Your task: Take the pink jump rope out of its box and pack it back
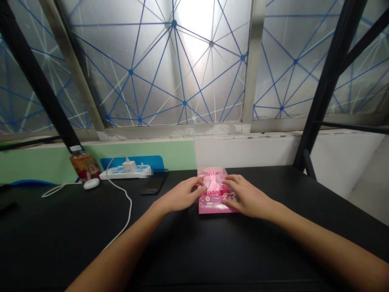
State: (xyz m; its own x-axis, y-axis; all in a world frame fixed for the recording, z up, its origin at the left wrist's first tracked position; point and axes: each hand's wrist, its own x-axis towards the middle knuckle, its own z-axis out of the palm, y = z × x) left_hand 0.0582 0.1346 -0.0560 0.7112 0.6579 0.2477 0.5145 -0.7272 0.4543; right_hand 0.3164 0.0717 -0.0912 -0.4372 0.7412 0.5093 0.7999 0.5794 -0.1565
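Note:
A pink box lies on the black desk in front of me. Coiled in its upper part is a light pink cord, bunched at the middle; what it belongs to I cannot make out. The lower part bears white print and a cartoon figure. My left hand is at the box's left edge, fingers curved and apart, the thumb reaching to the cord's side. Over the right edge rests my right hand, its fingers spread and the tips on the box. Neither hand is closed around anything.
Left of the box lies a dark phone. Behind it stand a white power strip and a charger plug with a white cable trailing forward. A drink bottle and a white rounded case are further left.

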